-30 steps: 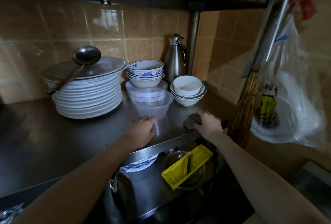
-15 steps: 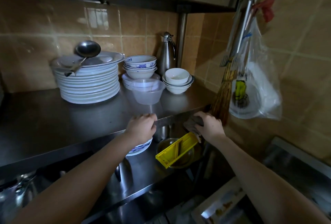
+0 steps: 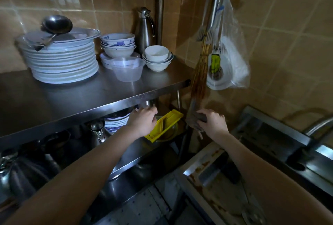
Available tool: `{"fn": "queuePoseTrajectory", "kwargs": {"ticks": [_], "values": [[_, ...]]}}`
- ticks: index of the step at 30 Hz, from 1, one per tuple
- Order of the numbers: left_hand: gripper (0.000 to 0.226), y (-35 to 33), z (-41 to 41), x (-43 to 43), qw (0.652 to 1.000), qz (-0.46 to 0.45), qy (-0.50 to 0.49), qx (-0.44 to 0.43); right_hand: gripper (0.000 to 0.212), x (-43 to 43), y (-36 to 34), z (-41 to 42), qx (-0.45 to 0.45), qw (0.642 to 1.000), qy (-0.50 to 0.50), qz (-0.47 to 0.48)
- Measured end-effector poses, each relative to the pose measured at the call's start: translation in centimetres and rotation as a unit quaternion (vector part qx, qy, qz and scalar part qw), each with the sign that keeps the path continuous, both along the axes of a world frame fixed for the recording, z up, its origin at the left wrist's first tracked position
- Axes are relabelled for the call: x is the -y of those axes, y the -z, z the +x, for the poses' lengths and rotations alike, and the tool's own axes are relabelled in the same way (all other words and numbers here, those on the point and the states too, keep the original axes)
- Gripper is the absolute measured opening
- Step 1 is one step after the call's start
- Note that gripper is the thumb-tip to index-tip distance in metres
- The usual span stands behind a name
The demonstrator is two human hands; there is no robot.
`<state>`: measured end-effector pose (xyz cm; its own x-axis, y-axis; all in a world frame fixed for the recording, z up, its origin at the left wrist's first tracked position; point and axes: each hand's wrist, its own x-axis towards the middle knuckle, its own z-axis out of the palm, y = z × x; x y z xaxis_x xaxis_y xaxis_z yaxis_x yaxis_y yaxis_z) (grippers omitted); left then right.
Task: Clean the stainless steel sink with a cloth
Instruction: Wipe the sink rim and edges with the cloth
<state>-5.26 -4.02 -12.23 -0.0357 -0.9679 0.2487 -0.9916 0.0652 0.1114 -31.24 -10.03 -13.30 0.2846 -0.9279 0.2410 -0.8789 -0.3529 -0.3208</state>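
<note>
Head view. Right hand (image 3: 213,125) at the rack post (image 3: 191,106), fingers curled over a dark cloth (image 3: 195,121). Cloth bunched between fingers and post, a tail hanging below the palm. Cloth well apart from the sink (image 3: 273,133) at lower right; tap (image 3: 317,125) at the right edge.

Left hand (image 3: 143,122) just under the shelf (image 3: 108,95) edge, fingers curled; cannot tell whether gripping anything. Yellow slicer (image 3: 167,124) between the hands on the lower tier, lying over a bowl.

On the shelf: plates (image 3: 64,64) with a ladle (image 3: 56,25) on top, bowls (image 3: 117,44), clear tub (image 3: 128,71), flask (image 3: 145,30). Broom (image 3: 199,75) and bag (image 3: 232,62) hanging by the post.
</note>
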Motion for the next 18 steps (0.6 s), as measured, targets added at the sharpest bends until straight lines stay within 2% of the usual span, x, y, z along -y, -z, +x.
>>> {"fn": "queuePoseTrajectory", "kwargs": {"ticks": [8,12,18], "values": [[0.027,4.3,-2.4,-0.2,0.999,0.029,-0.001,-0.022,0.037,-1.2,5.5,-2.6,-0.006,0.998,0.031,0.054],[0.031,7.6,-3.8,-1.0,0.997,0.073,-0.026,0.002,0.039,-2.3,8.6,-3.3,-0.003,0.998,0.030,0.061],[0.033,11.8,-6.2,-2.3,0.989,0.140,-0.031,-0.022,0.037,-3.7,12.4,-4.3,0.000,0.996,0.032,0.084]]}}
